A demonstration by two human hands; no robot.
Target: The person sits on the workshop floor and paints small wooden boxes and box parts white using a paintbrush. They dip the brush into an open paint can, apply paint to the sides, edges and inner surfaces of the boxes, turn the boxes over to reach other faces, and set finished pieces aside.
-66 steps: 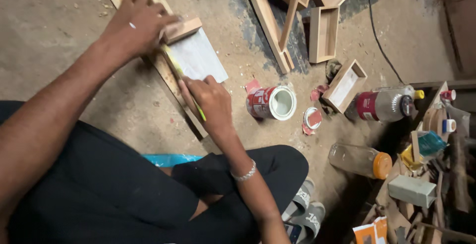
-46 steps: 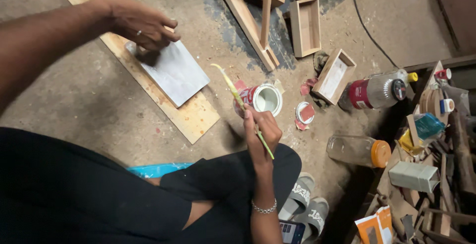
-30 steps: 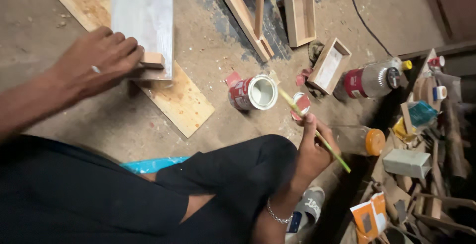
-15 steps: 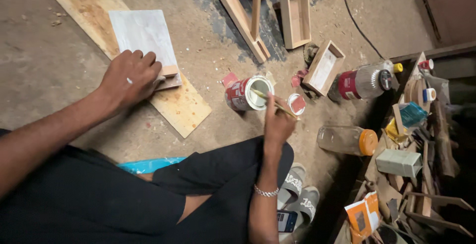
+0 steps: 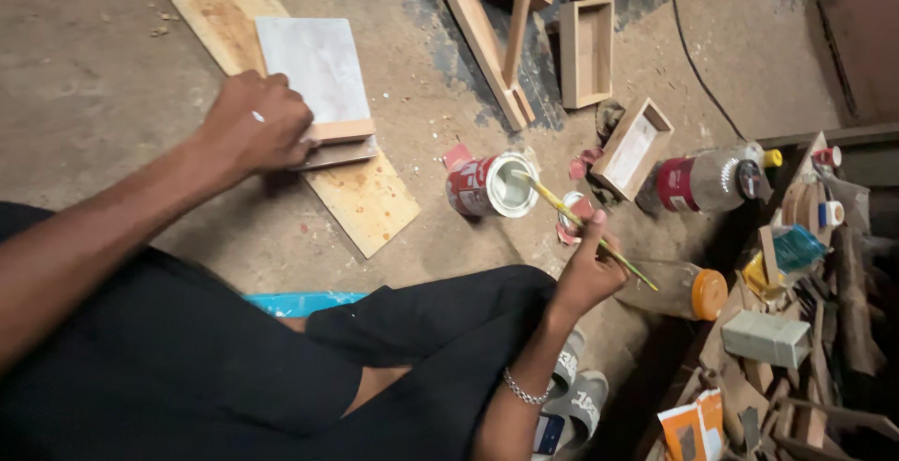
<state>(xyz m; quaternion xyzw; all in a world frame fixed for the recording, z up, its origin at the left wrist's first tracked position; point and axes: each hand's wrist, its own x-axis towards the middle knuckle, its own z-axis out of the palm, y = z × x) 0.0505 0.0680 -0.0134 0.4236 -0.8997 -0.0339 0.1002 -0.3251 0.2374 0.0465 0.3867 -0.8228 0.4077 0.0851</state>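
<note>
My left hand point(image 5: 255, 129) is closed around the near end of a small wooden box point(image 5: 318, 82), whose broad upper face is coated white; fingers wrap the left edge and the thumb side presses the bare wood end. The box lies on a long wooden plank point(image 5: 365, 204) that runs diagonally across the dusty floor point(image 5: 84, 77). A strip of blue material point(image 5: 300, 303) shows at the edge of my dark clothing, near my folded leg. Right of the plank, an open paint can point(image 5: 492, 185) lies tipped on the floor with its white-coated mouth facing right. My right hand point(image 5: 585, 274) pinches a thin yellow-handled brush point(image 5: 581, 227) in a narrow grip; the brush tip reaches the mouth of the can, and the handle end slants down to the right past my fingers. Beyond the can, bare wooden frames point(image 5: 585, 54) and a small open wooden box point(image 5: 635, 147) rest on the floor. Further right lie a red-labelled plastic bottle point(image 5: 707, 180) and a clear jar with an orange lid point(image 5: 688, 292), beside a heap of offcuts point(image 5: 796, 330). Grey sandals point(image 5: 576, 400) sit by my right wrist.
</note>
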